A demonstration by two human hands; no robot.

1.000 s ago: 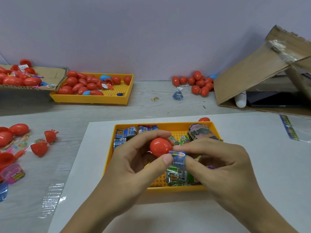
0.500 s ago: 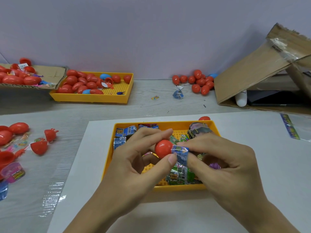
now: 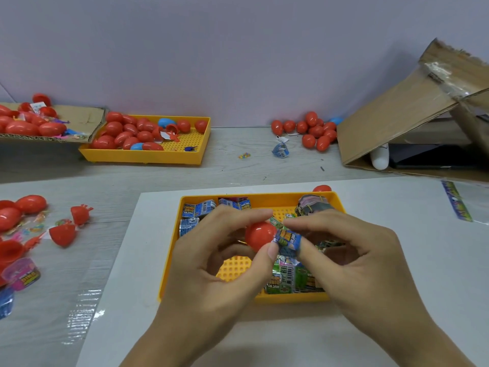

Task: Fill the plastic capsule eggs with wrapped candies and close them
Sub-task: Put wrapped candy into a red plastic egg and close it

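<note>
left hand [image 3: 211, 268] grips a red capsule egg half [image 3: 258, 235] between curled fingers and thumb, held just above the near yellow tray [image 3: 169, 260] that sits on a white sheet [image 3: 137, 287]. right hand [image 3: 352, 263] pinches a blue wrapped candy [image 3: 287, 241] between thumb and forefinger, candy touching the egg's right side; can't tell if it's inside the opening. more wrapped candies [image 3: 288, 279] lie in the tray under the hands, closed red eggs [image 3: 127, 133] fill the far yellow tray [image 3: 148, 156], loose egg halves [image 3: 63, 234] at left.
</note>
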